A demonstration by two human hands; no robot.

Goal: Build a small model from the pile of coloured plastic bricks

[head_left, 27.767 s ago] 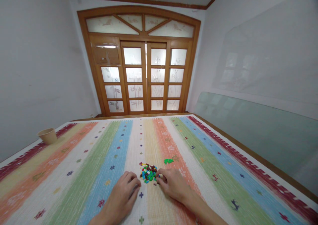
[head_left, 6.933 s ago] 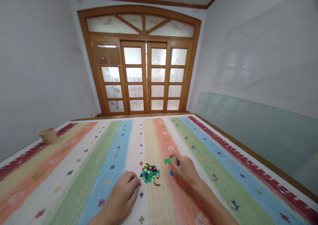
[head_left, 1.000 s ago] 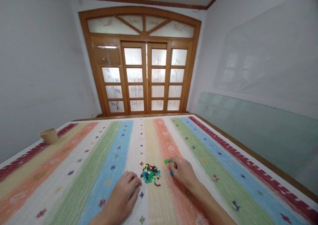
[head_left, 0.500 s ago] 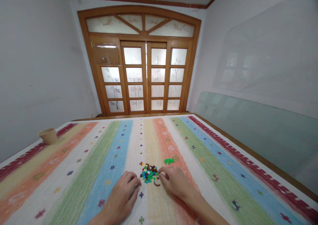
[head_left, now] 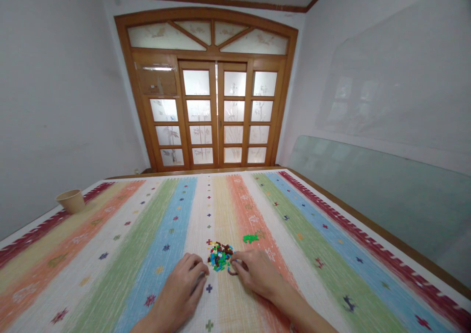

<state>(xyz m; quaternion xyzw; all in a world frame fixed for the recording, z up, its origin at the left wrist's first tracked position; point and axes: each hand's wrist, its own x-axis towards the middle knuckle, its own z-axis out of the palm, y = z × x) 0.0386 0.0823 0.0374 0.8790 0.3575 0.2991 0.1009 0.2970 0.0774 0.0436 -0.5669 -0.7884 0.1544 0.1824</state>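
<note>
Moved: the right hand has come back from the green brick cluster, where it was a second ago, to the right edge of the brick pile. The left hand, the pile and the cluster lie as they did.
Right grip: thumb and forefinger are drawn close together, low at the pile's near right edge, beside a dark red piece. Whether a brick sits between them is too small to tell.
Left grip: the fingers are curled under in a loose fist with the knuckles resting on the striped cloth, just left of the pile. Anything inside the curl is hidden.
Brick pile: a small heap of tiny building bricks in green, blue, red, brown and yellow lies between the two hands on the counter.
Green cluster: a few green bricks lie together just beyond the right hand, near the pile but apart from it.
Handling: the bricks look hard, very light and smooth. They are likely to skid or scatter at a nudge. A fingertip pinch across one brick's two flat sides looks the surest hold, and the woven cloth probably keeps them from sliding far.
Containers: a beige cup stands upright at the far left edge, well apart from the hands. Its inside cannot be seen.
Surroundings: wooden glazed doors stand behind the counter, and a glass sheet leans along the right wall.
</note>
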